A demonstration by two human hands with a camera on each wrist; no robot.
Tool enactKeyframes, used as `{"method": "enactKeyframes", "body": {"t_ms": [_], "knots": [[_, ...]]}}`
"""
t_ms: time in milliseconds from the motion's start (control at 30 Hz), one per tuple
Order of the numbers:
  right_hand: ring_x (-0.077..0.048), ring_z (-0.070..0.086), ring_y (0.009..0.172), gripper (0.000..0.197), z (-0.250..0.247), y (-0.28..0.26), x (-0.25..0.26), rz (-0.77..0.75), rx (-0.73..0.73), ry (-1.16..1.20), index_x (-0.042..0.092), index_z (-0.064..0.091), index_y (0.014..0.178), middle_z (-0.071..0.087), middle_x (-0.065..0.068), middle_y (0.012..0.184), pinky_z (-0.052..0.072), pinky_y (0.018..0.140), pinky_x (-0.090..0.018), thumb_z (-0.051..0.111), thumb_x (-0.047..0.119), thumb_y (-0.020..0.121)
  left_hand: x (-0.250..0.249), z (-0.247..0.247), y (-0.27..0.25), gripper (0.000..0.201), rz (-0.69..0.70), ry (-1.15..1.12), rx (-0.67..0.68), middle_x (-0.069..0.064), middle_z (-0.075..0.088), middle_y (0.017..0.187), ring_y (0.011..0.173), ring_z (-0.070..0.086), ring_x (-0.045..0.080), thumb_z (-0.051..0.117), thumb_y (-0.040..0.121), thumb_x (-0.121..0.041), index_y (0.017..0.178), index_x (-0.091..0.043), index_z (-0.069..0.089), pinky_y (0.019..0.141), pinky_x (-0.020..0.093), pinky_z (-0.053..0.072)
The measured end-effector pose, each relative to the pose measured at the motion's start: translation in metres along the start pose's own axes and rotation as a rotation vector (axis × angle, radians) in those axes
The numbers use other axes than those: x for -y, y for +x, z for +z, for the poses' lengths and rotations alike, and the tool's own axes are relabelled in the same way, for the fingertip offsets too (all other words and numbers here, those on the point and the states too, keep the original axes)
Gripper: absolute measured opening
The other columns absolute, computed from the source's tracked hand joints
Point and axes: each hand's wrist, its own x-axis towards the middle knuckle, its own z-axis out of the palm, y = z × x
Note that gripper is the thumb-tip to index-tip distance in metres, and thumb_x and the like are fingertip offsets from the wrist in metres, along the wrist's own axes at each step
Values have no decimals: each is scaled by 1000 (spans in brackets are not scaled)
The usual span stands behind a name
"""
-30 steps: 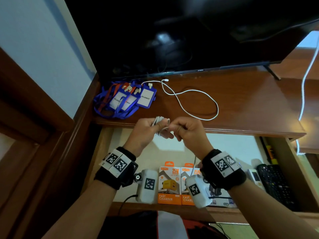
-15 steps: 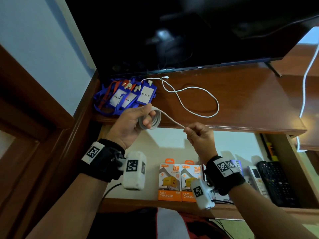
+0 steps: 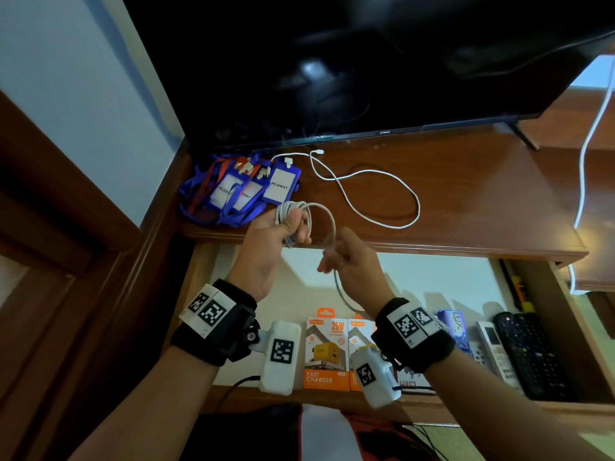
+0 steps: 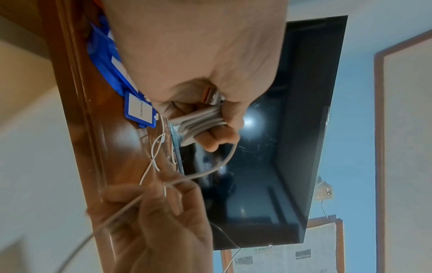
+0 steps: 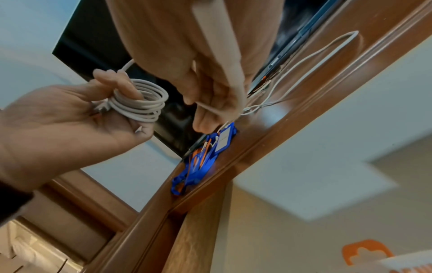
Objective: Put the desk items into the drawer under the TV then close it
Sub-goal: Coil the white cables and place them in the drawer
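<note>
My left hand grips a coil of white cable above the desk's front edge; the wrist views show the coil wound in several loops around its fingers. My right hand is just to the right and pinches the free length of the same cable, which arcs up to the coil. The tail hangs below my right hand over the open drawer. A second white cable lies looped on the desk. Blue lanyard badges are heaped at the desk's left back.
In the drawer lie orange charger boxes, a blue packet, a white remote and a black remote. The TV stands over the desk's back. A white cord hangs at the far right.
Half a second ago my hands were apart with the cable stretched between them. My right hand has come back up beside my left, and the cable now arcs as a fresh loop.
</note>
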Motion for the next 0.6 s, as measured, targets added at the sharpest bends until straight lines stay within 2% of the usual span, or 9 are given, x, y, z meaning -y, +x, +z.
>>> {"method": "enactKeyframes", "body": {"t_ms": [100, 167, 233, 333, 433, 533, 600], "knots": [[-12, 56, 70, 11, -2, 5, 7, -48, -110, -24, 5, 67, 88, 69, -8, 81, 42, 67, -24, 56, 7, 91, 4, 0, -1, 27, -26, -44, 3, -3, 51, 57, 62, 51, 13, 43, 99, -25, 97, -3, 59, 74, 26, 46], [-13, 56, 70, 12, -5, 6, 13, -62, -145, 80, 7, 69, 90, 67, -11, 82, 44, 67, -24, 57, 3, 89, 6, 0, -2, 26, -37, -90, 8, -4, 49, 54, 57, 48, 11, 43, 99, -22, 96, -1, 57, 66, 21, 47], [-11, 53, 60, 14, -9, 3, 21, -38, -121, 280, 5, 65, 96, 61, -10, 70, 43, 58, -21, 53, 2, 92, 6, -2, -4, 25, -57, -148, 18, -4, 46, 52, 54, 46, 10, 43, 98, -21, 95, 0, 55, 62, 19, 46], [-12, 36, 47, 17, -10, -1, 26, 37, -57, 573, 4, 56, 103, 46, -6, 57, 28, 44, -22, 43, 15, 99, 6, -4, -8, 24, -113, -363, 49, -3, 41, 48, 50, 43, 11, 44, 94, -21, 81, -3, 54, 60, 21, 42], [-10, 28, 44, 30, -5, -2, 29, 103, 28, 570, 3, 57, 108, 40, -1, 54, 22, 42, -20, 35, 24, 102, 6, -3, -12, 23, -158, -538, 101, -6, 38, 44, 45, 41, 10, 50, 87, -23, 71, -9, 60, 58, 22, 45], [-10, 27, 45, 39, 3, -5, 35, 142, 101, 440, 8, 56, 85, 39, -2, 54, 21, 41, -20, 31, 33, 102, 3, 2, -13, 19, -186, -591, 130, -8, 35, 41, 42, 39, 7, 50, 85, -19, 80, -6, 63, 65, 23, 47], [-8, 28, 45, 40, 6, -7, 39, 131, 99, 402, 12, 54, 79, 38, -5, 58, 23, 41, -18, 29, 34, 102, 0, 3, -11, 16, -211, -579, 102, -6, 33, 40, 42, 37, 9, 52, 83, -19, 74, -8, 57, 74, 28, 42]]}}
